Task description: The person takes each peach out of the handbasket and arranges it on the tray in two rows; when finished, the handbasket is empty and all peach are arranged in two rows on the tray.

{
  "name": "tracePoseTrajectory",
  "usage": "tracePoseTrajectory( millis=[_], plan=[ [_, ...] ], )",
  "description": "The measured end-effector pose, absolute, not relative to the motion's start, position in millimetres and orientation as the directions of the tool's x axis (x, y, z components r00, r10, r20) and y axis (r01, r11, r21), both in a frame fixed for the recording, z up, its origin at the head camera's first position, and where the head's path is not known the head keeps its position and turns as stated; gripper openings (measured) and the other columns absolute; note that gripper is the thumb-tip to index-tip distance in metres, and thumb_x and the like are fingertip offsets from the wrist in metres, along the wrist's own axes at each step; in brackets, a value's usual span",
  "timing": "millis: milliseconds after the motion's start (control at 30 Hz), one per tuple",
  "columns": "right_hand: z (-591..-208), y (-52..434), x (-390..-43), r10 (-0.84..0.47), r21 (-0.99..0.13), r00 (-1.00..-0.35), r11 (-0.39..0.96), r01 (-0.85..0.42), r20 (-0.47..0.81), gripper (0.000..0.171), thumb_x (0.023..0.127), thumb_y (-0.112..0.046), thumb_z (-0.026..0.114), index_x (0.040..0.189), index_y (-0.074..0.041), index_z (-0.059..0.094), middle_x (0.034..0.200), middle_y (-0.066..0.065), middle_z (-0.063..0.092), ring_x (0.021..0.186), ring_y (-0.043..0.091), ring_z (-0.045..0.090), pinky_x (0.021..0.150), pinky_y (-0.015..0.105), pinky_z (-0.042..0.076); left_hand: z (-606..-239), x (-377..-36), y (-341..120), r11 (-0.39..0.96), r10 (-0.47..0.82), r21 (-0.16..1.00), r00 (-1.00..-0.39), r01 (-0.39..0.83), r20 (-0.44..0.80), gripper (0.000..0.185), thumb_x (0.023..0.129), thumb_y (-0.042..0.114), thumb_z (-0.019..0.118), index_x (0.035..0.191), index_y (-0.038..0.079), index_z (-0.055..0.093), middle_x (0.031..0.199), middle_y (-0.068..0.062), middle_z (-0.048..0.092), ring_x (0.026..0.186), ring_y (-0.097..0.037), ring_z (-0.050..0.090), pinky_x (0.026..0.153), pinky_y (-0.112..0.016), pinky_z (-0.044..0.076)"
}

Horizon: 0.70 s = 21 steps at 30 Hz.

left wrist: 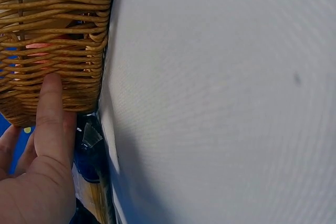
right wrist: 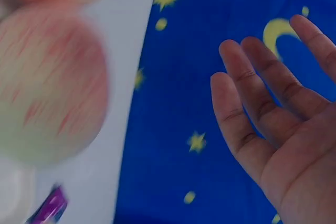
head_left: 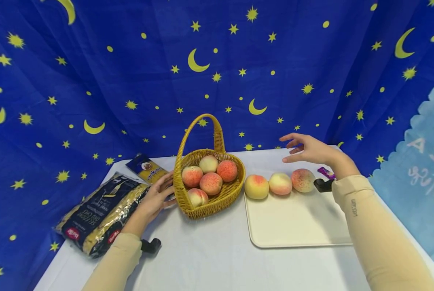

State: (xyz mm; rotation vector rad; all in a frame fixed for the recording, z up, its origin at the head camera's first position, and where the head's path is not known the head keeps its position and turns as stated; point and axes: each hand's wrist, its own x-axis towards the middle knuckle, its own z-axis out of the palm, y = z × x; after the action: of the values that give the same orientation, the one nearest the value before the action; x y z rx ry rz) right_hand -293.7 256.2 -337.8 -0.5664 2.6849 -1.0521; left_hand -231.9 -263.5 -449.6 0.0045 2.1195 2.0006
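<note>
A: What is seen from the head view?

B: A basket (head_left: 217, 202) with four peaches is seen on the bench (head_left: 217, 258). Its left side is touched by the left hand (head_left: 157, 198), fingers straight. Right of the basket, three peaches (head_left: 280, 184) are lined up along the far edge of a tray (head_left: 297, 226). The right hand (head_left: 308, 148) is held released above them, nothing grasped.

A: And the left wrist view?

B: The basket wall (left wrist: 52, 35) is pressed by straight fingers (left wrist: 50, 114).

A: The right wrist view?

B: An open palm (right wrist: 283, 129) is shown, apart from a blurred peach (right wrist: 50, 82).
</note>
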Motion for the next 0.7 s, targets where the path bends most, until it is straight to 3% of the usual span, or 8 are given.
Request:
tracePoseTrajectory(
  millis=[433,700],
  plan=[
    [-329.7,155.3,-316.3,-0.58,-0.773,-0.814,0.533,-0.344,-0.038,0.078,0.092,-0.022,0.087,0.159,-0.022,0.048,0.154,0.019,0.055,0.135,0.039,0.063,0.111,0.055,0.057,-448.6,-231.4,-265.3,0.055,0.163,0.987,-0.974,-0.153,-0.16,0.069,0.112,0.018,0.058,0.173,0.023,0.026,0.178,-0.011,0.026,0.159,-0.036,0.035,0.121,-0.062,0.046],
    [-341.5,108.2,-327.0,-0.641,-0.796,-0.761,0.51,-0.325,-0.1,0.075,0.095,-0.014,0.083,0.16,-0.014,0.047,0.159,0.025,0.049,0.141,0.048,0.058,0.117,0.058,0.052,-449.1,-230.8,-265.6,0.063,0.164,0.986,-0.973,-0.157,-0.165,0.07,0.112,0.021,0.059,0.173,0.025,0.025,0.179,-0.01,0.025,0.159,-0.036,0.036,0.12,-0.06,0.048]
  ],
)
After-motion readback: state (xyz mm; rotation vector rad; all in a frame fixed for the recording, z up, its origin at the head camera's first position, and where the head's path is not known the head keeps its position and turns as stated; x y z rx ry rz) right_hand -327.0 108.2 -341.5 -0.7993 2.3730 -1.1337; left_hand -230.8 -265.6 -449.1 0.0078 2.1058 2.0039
